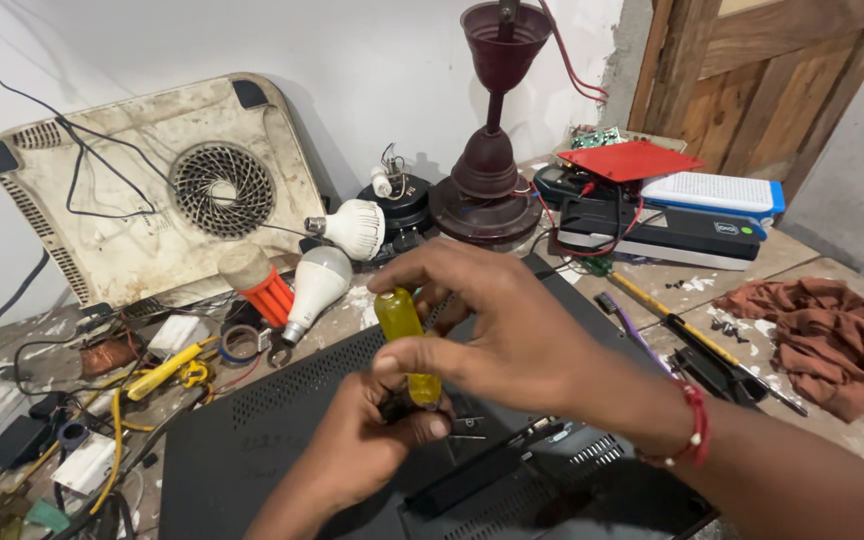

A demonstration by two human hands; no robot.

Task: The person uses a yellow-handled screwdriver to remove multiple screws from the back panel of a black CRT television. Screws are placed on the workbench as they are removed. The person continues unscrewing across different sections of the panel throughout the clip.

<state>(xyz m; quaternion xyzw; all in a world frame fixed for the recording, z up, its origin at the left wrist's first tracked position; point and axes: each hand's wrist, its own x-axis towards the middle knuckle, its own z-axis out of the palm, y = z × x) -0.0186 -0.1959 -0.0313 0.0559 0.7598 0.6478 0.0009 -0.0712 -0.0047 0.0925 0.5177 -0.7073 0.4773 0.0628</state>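
My right hand (512, 325) grips the yellow handle of a screwdriver (404, 330), held upright over a black vented device case (282, 420). My left hand (367, 450) sits just below it, fingers curled around the lower shaft near the tip; the tip itself is hidden. A red thread band with a white bead circles my right wrist. Small loose screws (467, 428) lie on the case beside my left hand.
A worn white cooling pad (152, 180) leans on the wall. Two white bulbs (337, 255), an orange bulb base (262, 285), a dark maroon fan motor (487, 170), black boxes (662, 230), a brown cloth (832, 340) and tangled wires (112, 400) crowd the bench.
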